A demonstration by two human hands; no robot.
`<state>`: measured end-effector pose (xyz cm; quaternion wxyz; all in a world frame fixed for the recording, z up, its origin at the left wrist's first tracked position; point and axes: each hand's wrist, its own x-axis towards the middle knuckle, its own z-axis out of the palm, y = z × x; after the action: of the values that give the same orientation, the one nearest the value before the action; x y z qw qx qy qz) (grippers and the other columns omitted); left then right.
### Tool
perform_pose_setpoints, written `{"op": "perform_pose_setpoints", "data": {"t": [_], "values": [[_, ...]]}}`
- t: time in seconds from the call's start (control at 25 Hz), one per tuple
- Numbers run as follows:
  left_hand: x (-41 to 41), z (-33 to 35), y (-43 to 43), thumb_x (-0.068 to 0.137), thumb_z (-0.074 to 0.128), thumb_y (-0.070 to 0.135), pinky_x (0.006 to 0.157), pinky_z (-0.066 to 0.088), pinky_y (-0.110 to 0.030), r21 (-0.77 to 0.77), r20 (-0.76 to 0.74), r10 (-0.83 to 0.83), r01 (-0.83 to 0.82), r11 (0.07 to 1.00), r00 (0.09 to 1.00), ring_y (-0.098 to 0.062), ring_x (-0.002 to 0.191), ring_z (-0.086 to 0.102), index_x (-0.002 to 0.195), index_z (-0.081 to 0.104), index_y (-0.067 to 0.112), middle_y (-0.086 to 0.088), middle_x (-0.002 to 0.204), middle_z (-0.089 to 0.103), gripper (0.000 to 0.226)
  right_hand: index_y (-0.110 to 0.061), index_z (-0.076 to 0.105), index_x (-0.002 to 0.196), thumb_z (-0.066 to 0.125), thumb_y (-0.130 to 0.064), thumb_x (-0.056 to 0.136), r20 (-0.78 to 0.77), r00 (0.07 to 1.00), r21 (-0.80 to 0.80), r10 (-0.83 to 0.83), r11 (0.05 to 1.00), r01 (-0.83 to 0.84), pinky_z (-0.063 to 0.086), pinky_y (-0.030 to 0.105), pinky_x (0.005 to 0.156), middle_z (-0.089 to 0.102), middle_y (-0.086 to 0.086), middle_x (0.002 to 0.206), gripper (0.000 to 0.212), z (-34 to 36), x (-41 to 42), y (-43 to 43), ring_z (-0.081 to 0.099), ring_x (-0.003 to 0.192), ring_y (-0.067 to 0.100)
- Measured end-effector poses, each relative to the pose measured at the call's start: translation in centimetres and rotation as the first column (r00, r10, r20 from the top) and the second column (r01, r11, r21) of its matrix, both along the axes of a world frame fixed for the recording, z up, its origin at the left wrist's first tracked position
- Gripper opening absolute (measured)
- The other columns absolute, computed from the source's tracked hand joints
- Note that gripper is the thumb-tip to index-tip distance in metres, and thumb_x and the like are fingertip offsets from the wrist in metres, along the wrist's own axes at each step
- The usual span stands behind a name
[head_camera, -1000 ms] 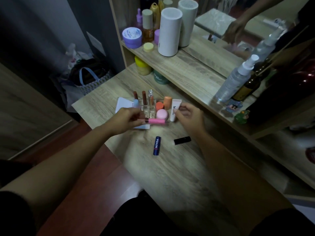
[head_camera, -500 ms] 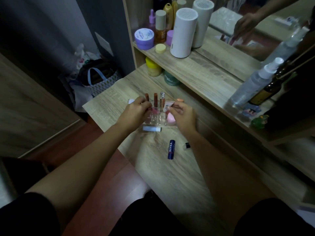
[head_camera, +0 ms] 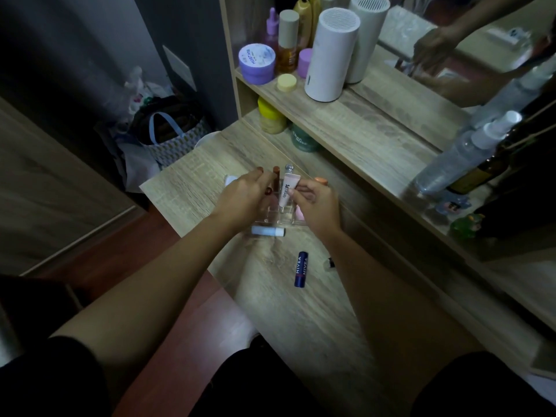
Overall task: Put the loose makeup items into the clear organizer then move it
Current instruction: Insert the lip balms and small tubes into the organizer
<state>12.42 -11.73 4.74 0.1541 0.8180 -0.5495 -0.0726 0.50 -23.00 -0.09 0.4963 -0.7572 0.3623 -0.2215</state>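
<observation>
Right hand [head_camera: 316, 206] is pinching the pale lip tube [head_camera: 288, 192], lowering it cap-down into the clear organizer [head_camera: 287, 219]. Left hand [head_camera: 240, 200] is working among the lipsticks at 9 o'clock; grip unreadable. Blue balm [head_camera: 301, 269] is lying loose at 6 o'clock.

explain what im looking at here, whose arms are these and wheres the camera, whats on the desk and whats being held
There is no machine: a person wears a camera on the head, looking down at their own bare arms. The right hand pinches a pale pink lip tube, lowering it into the clear organizer. The left hand reaches into the organizer beside it; what it grips is unclear. On the wooden desk lie a light blue stick, a dark blue Nivea stick, and a small dark item, mostly hidden by the right arm.
</observation>
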Motion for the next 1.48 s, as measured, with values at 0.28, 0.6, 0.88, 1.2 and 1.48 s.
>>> {"op": "perform_pose_setpoints", "data": {"t": [0.28,0.6,0.88,1.2,1.48], "values": [[0.7,0.5,-0.3,0.084,0.063,0.021,0.071,0.045,-0.038,0.023,0.087,-0.05,0.048,0.999,0.995,-0.032,0.091,0.058,0.097,0.066,0.005,-0.016,0.095,0.068,0.021,-0.009,0.069,0.101,0.066,-0.007,0.084,-0.096,0.995,-0.111,0.02,0.993,-0.031,0.047,-0.002,0.064,0.072,0.001,0.094,0.018,-0.5,-0.2,0.3,0.06,0.071,-0.013],[0.7,0.0,-1.0,0.085,0.06,0.029,0.075,0.039,-0.039,0.043,0.182,-0.077,0.07,0.997,0.98,-0.031,0.098,0.054,0.097,0.069,0.01,-0.009,0.098,0.072,0.024,-0.008,0.068,0.1,0.064,-0.01,0.086,-0.2,0.979,-0.142,-0.038,0.99,0.01,0.056,0.027,0.081,0.072,0.01,0.098,0.015,-1.1,-0.2,1.2,0.067,0.088,0.016],[0.6,0.1,-0.6,0.086,0.059,0.028,0.08,0.041,-0.041,0.018,0.179,-0.062,0.06,0.998,0.982,-0.031,0.101,0.054,0.105,0.062,0.008,-0.011,0.105,0.067,0.028,-0.011,0.064,0.111,0.067,-0.009,0.083,-0.217,0.976,-0.109,-0.022,0.994,-0.002,0.045,0.006,0.066,0.071,0.007,0.104,0.028,-0.7,-0.4,1.1,0.06,0.084,0.004],[-0.9,-1.2,3.7,0.085,0.064,0.009,0.074,0.053,-0.041,-0.045,-0.038,-0.246,0.244,0.969,0.969,-0.035,0.088,0.064,0.096,0.068,0.0,-0.02,0.092,0.069,0.015,-0.012,0.067,0.104,0.065,-0.019,0.086,-0.558,0.818,-0.117,0.14,0.963,-0.244,0.052,0.023,0.076,0.071,0.008,0.104,0.019,0.3,-4.7,1.5,0.064,0.088,0.016],[-2.3,-4.6,4.0,0.09,0.051,0.008,0.088,0.045,-0.041,0.202,-0.054,-0.217,0.223,0.953,0.975,-0.033,0.106,0.055,0.116,0.058,-0.002,-0.022,0.113,0.06,0.028,-0.007,0.056,0.11,0.067,-0.034,0.083,-0.804,0.538,-0.011,0.252,0.899,-0.437,0.048,0.036,0.087,0.063,0.011,0.11,0.04,1.1,-6.4,4.1,0.059,0.101,0.026]]}}
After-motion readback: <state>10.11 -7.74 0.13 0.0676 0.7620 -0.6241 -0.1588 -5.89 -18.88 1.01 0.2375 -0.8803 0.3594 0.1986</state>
